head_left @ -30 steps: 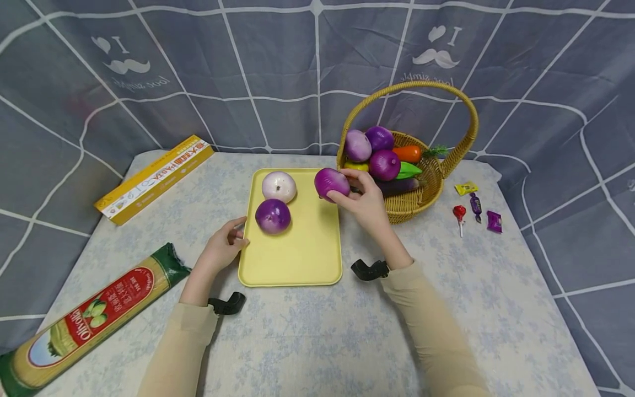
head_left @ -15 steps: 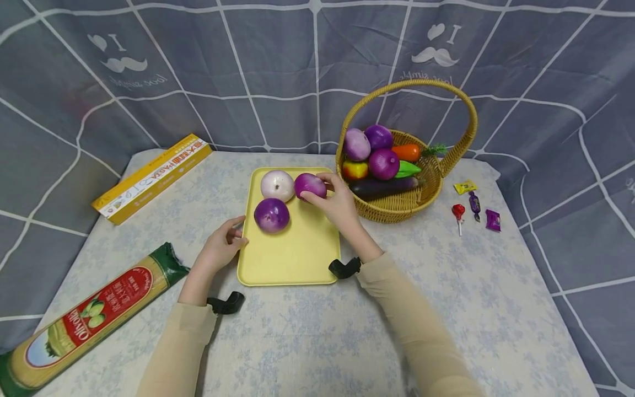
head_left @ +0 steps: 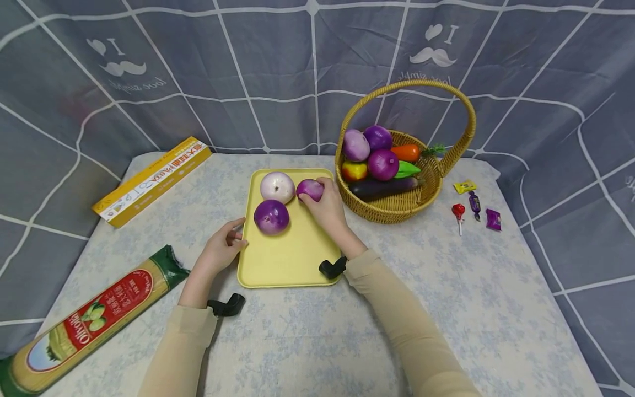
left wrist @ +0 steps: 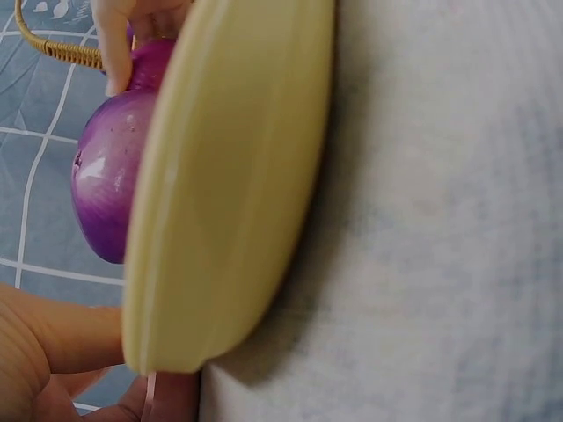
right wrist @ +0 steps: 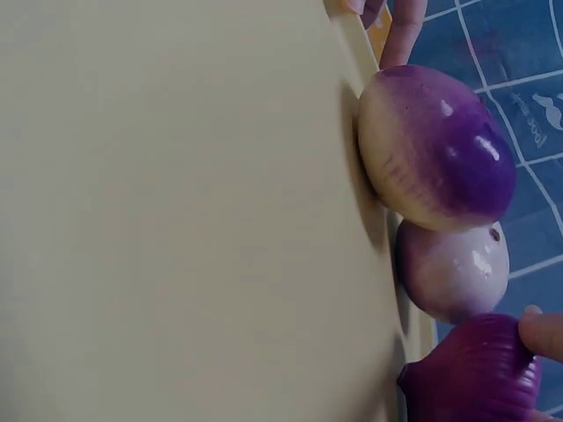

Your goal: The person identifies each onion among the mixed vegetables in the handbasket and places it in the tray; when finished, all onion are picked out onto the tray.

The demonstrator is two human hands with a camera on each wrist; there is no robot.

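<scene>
My right hand (head_left: 324,207) grips a purple onion (head_left: 310,190) at the far right part of the yellow tray (head_left: 288,259). In the right wrist view the onion (right wrist: 475,374) shows its pointed tip, and it sits low against the tray. Left of it lies a pale, whitish turnip (head_left: 277,188), and nearer to me a purple-and-white turnip (head_left: 271,216). My left hand (head_left: 220,246) pinches the tray's left edge. The left wrist view shows that thumb (left wrist: 79,338) against the rim, with fingers partly hidden at the tray's underside.
Right of the tray stands a wicker basket (head_left: 397,212) with purple onions, a carrot (head_left: 405,152), an eggplant (head_left: 379,188) and other vegetables. Further right lie a lollipop (head_left: 458,210) and wrapped candies. On the left are a pasta box (head_left: 154,182) and a spaghetti bag (head_left: 94,320).
My right hand has carried the onion leftward from beside the basket and lowered it onto the tray, next to the pale turnip. The left hand has stayed at the tray's edge.
</scene>
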